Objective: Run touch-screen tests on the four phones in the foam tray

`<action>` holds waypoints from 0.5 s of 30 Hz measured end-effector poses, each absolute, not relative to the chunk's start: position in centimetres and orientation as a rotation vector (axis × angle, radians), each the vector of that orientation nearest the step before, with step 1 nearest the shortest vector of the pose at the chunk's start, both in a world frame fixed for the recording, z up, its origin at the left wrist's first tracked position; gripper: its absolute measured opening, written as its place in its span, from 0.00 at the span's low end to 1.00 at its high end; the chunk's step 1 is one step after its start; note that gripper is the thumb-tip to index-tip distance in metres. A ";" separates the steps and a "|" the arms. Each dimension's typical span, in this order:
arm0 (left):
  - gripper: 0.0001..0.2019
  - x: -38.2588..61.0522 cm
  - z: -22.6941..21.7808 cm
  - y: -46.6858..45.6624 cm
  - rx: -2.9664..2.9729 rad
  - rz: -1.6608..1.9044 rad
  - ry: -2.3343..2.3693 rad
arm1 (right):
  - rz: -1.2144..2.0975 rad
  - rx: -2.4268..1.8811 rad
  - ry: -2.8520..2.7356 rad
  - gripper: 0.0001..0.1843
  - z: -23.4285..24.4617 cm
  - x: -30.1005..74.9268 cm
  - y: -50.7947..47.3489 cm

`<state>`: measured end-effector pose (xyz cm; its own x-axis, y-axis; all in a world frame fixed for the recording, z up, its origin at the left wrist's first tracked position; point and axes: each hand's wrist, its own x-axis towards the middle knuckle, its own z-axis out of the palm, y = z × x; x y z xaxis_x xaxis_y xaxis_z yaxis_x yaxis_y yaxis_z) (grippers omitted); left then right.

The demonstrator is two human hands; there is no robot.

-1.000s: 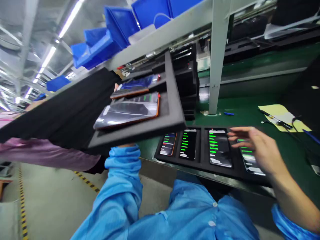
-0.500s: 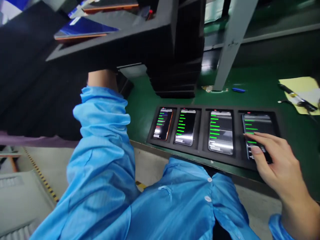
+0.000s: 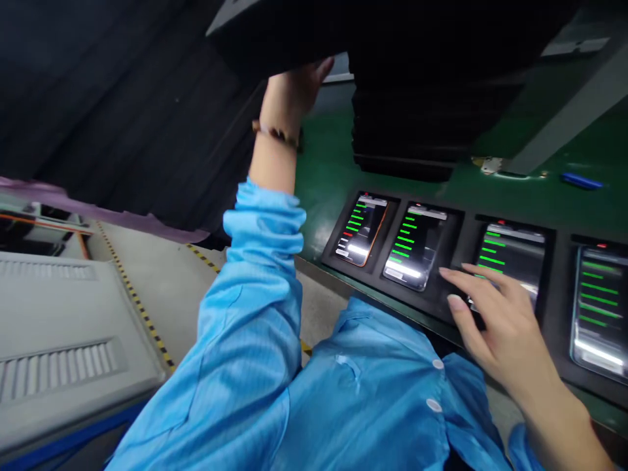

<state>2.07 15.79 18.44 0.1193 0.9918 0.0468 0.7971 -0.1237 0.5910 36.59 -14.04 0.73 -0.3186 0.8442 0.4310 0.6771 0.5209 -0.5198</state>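
Four-slot dark foam tray [image 3: 456,268] lies along the bench edge, a lit phone in each slot. Green bars show on the orange-edged phone [image 3: 362,229], the second phone [image 3: 415,245], the third phone [image 3: 515,252] and the far-right phone [image 3: 598,307]. My right hand [image 3: 500,320] is open over the third phone's lower left part, fingers apart and fingertips by the divider; I cannot tell if they touch. Up at the top, my left hand [image 3: 299,85] reaches beneath a raised black tray [image 3: 294,39]; its fingers are mostly hidden, so its grip is unclear.
A stack of black trays [image 3: 402,131] stands behind the phones on the green bench [image 3: 324,157]. More black layers [image 3: 122,111] fill the left side. Behind are a grey post [image 3: 564,111] and a blue pen-like piece [image 3: 581,181]. A grey louvred cabinet [image 3: 73,320] stands lower left.
The view has swung left and lower. My right hand has moved from the far-right phone to the third one. More of my left wrist and hand now shows below the raised tray.
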 end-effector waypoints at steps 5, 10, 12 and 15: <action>0.29 -0.6 8.0 8.0 1.746 1.028 1.655 | 0.357 -1.242 -2.105 0.23 0.3 34.6 -13.1; 0.36 -1.6 -0.7 0.3 1.471 0.997 1.224 | 0.319 -1.282 -1.979 0.25 0.6 34.7 -13.9; 0.37 -1.0 -1.7 -0.9 1.535 0.973 1.186 | 0.281 -1.294 -1.930 0.24 0.8 35.1 -14.4; 0.38 -0.3 -2.3 -1.2 1.654 0.967 1.263 | 0.223 -1.435 -1.858 0.24 0.9 36.8 -15.3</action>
